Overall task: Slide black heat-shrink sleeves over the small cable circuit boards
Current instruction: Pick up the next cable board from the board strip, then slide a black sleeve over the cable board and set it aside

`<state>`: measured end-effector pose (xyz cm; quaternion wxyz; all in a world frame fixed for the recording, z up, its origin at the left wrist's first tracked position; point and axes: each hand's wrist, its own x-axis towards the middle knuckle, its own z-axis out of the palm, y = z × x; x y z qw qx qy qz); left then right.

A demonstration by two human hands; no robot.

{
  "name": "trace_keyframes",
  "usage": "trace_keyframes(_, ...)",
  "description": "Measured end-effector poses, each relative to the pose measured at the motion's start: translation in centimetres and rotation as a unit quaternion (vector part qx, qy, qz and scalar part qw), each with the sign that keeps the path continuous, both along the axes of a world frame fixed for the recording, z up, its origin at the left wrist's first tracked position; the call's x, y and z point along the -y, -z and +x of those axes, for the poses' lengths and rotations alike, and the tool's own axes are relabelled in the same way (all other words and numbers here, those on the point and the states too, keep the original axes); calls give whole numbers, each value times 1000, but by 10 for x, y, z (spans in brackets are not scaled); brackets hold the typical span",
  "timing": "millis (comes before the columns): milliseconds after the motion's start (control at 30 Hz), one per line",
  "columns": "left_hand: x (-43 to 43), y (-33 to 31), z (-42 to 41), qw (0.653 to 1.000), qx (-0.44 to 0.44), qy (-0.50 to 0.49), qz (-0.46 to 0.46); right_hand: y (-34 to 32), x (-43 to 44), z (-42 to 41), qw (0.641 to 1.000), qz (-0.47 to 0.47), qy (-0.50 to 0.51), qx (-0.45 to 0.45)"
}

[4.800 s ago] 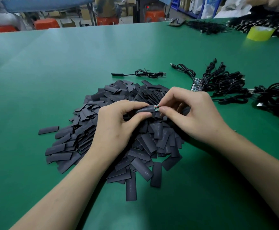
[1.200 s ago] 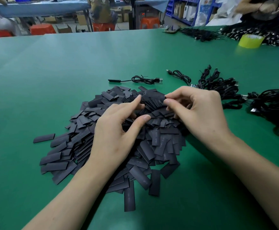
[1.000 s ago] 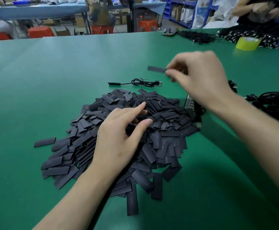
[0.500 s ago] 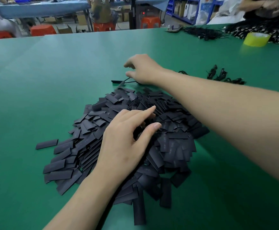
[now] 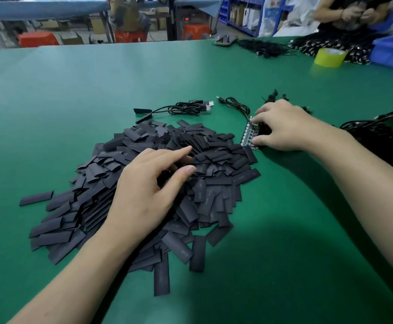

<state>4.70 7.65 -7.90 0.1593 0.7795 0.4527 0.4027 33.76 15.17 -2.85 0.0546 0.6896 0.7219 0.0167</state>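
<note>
Two hands: left hand [image 5: 147, 192] lies on the heap of black sleeves [image 5: 214, 190], fingers loosely straight, holding nothing; right hand [image 5: 284, 127] sets curled fingertips on the row of circuit boards [image 5: 248, 134] just right of the heap, grip unclear.

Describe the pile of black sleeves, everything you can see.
The pile of sleeves is a loose, wide heap of short flat strips, matte black, like flattened tubing; some carry faint grey print. It lies on the green table, with a stray sleeve apart at its left. The left hand rests on top near the middle, forefinger and thumb stretched out. The circuit boards lie at its right edge, touched by the right hand.
</note>
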Motion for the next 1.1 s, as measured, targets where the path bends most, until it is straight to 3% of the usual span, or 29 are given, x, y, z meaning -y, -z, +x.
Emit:
trace_keyframes(333, 1, -1, 0, 1000, -1, 2, -1, -30, -40, 2, 981, -183, 52, 41)
trace_keyframes(500, 1, -1, 0, 1000, -8, 5, -1, -35, -51, -5, 972, -217, 43, 82)
trace_keyframes(667, 0, -1, 0, 1000, -14, 0, 4, -23, -42, -6, 988, -146, 27, 49)
trace_keyframes(767, 0, -2, 1, 1000, -15, 2, 3, -6, -38, -8, 999, -12, 43, -2)
trace_keyframes(867, 0, -1, 0, 1000, -13, 3, 3, 10, -32, -9, 995, 85, 55, -19)
trace_keyframes(1100, 0, -1, 1, 1000, -11, 4, 5, 23, -21, -1, 964, 193, 126, -131)
